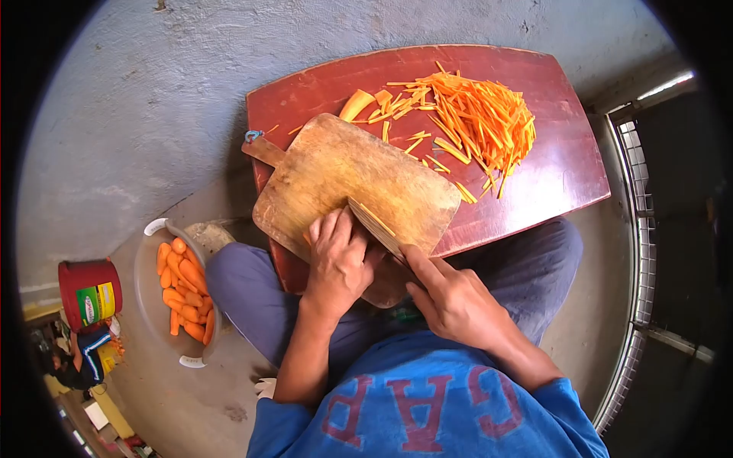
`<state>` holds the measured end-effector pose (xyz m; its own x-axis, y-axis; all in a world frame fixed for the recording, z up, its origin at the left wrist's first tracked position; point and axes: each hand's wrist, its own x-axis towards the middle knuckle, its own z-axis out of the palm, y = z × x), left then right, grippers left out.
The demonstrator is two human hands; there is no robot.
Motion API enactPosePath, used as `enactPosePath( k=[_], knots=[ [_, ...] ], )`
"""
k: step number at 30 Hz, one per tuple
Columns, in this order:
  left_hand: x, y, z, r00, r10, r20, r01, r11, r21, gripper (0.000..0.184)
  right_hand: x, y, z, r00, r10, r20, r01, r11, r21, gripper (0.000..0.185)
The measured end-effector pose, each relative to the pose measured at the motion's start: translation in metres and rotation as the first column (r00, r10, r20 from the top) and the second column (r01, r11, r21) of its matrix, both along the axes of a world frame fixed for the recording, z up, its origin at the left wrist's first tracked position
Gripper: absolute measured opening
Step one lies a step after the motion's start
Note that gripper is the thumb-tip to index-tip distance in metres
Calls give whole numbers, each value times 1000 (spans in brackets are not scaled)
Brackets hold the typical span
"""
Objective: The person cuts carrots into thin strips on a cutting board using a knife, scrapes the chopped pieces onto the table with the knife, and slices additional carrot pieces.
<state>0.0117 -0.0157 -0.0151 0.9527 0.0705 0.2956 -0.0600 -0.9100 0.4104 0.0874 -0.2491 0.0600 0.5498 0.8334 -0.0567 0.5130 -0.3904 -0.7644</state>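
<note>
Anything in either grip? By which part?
Right hand: the knife, by its handle end, handle mostly covered by the grip. Left hand: over the cutting board, can't tell; its fingers hide what's beneath.

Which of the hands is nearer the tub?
Left. The left hand is right of the tub, over the board; the right hand, gripping the knife, is farther right.

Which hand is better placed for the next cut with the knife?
Probably the right hand: it holds the knife over the cutting board. The left hand is beside the blade, bent down toward the board.
</note>
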Motion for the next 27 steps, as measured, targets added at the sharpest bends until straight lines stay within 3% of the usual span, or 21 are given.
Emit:
enactPosePath(
  k=[6,12,15,18,24,27],
  knots=[
    [1,-1,0,1000,-4,19,5,1000,-14,43,-10,-13,16,1000,-17,1,17,998,-60,58],
    [-2,-4,3,998,22,-51,-22,1000,-4,43,14,12,-3,999,25,23,-27,997,77,55],
    [0,-4,3,998,55,-16,-55,997,-48,41,6,5,18,999,-19,-38,19,1000,-6,53],
    [-1,-3,1,998,68,-1,-68,996,-51,41,0,-1,10,1000,-28,15,27,998,58,54],
    [0,-2,-1,999,32,11,-31,994,-105,41,18,14,6,997,28,-68,-29,1000,-9,57],
    [1,-4,0,999,47,16,-45,992,-115,41,3,-5,11,999,-25,-33,28,997,76,57]
  ],
)
